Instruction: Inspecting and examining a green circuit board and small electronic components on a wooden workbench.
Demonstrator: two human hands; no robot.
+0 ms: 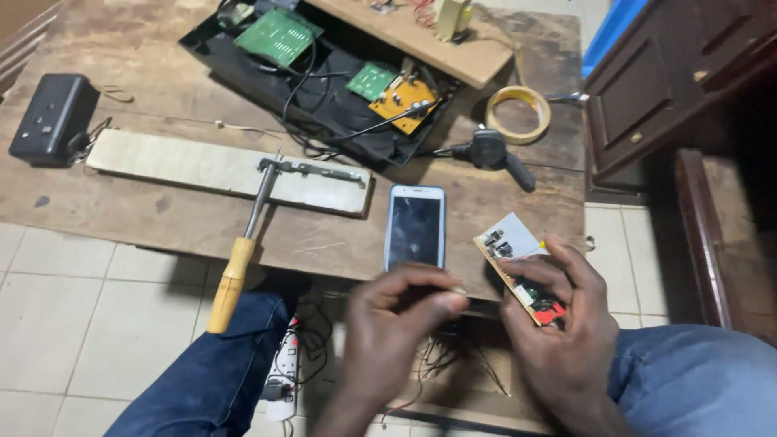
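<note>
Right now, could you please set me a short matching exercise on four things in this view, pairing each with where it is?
Things:
1. small circuit board
2. smartphone
3. roll of tape
4. soldering iron

Places:
a. lying face up at the near edge of the wooden table
b. held in the right hand
c. yellow handle overhanging the table edge, tip resting on a pale wooden plank
d. flat on the table by the dark cabinet

Pairs: 1-b, 2-a, 3-d, 4-c

Bare hands, blue jeans (both legs)
</note>
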